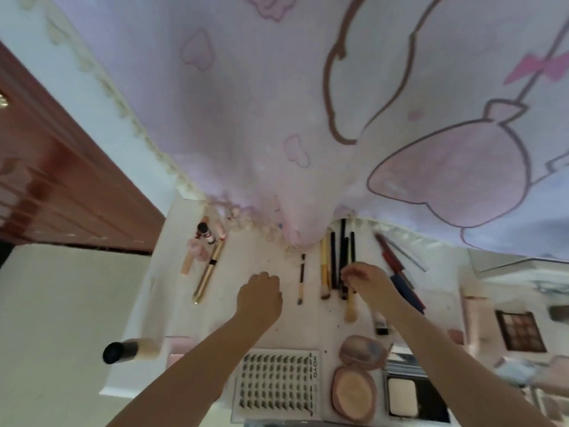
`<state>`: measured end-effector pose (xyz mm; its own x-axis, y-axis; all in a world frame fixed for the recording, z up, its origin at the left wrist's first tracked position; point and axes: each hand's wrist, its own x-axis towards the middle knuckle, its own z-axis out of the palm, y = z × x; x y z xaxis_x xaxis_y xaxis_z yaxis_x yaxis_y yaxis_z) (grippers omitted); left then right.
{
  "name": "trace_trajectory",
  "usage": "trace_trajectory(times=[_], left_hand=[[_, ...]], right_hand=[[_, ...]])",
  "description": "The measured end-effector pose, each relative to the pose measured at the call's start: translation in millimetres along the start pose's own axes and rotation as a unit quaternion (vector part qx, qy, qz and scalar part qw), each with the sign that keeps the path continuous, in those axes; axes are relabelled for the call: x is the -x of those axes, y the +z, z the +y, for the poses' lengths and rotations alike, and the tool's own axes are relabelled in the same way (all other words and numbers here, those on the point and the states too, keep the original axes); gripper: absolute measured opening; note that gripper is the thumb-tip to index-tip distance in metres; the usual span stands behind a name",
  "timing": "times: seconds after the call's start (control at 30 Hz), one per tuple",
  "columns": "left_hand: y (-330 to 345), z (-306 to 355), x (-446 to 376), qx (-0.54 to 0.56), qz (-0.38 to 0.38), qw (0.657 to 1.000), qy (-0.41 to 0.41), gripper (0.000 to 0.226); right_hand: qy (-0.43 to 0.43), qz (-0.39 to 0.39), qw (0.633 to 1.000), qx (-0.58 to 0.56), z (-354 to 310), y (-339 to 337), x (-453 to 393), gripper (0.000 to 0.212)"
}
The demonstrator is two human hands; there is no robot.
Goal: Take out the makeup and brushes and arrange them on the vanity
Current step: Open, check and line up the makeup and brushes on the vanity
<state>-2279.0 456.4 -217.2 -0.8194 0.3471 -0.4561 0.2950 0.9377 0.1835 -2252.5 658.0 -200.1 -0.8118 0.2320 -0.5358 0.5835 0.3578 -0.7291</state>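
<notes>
On the white tabletop, the right hand reaches over a row of brushes, its fingers curled around the handle of a tan-bristled brush. The left hand hovers with fingers folded into a loose fist, holding nothing, just beside a thin single brush. Gold tubes lie to the left. Near the front edge sit a lash tray, an open powder compact and a foundation bottle
</notes>
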Motion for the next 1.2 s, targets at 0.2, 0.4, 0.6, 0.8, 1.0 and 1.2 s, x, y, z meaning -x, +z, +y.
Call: trace_trajectory(times=[0.2,0.4,0.6,0.8,1.0,1.2], left_hand=[[8.0,55.9,-16.6,-0.028,0.002,0.998,0.054,0.028],[13.6,82.8,-22.2,-0.048,0.004,0.992,0.119,0.029],[27.2,98.0,-28.4,-0.055,-0.001,0.977,0.205,0.035],[29.0,101.6,-27.6,-0.076,-0.007,0.975,0.209,0.04],[16.2,90.0,-22.7,-0.045,-0.012,0.979,0.197,0.039],[-22.9,79.7,-2.9,0.276,-0.018,0.955,0.108,0.035]], right_hand=[[0.01,0.06,0.983,0.173,41.9,-52.6,19.8,0.023],[-0.019,0.046,0.951,0.305,59.0,-68.4,23.0,0.025],[-0.042,-0.005,0.938,0.343,69.6,-45.3,20.1,0.03],[-0.004,-0.008,0.922,0.387,55.8,-24.5,4.5,0.026],[0.065,0.009,0.991,0.116,43.5,-59.1,7.9,0.02],[-0.012,-0.021,0.99,-0.14,7.3,-86.0,40.3,0.015]])
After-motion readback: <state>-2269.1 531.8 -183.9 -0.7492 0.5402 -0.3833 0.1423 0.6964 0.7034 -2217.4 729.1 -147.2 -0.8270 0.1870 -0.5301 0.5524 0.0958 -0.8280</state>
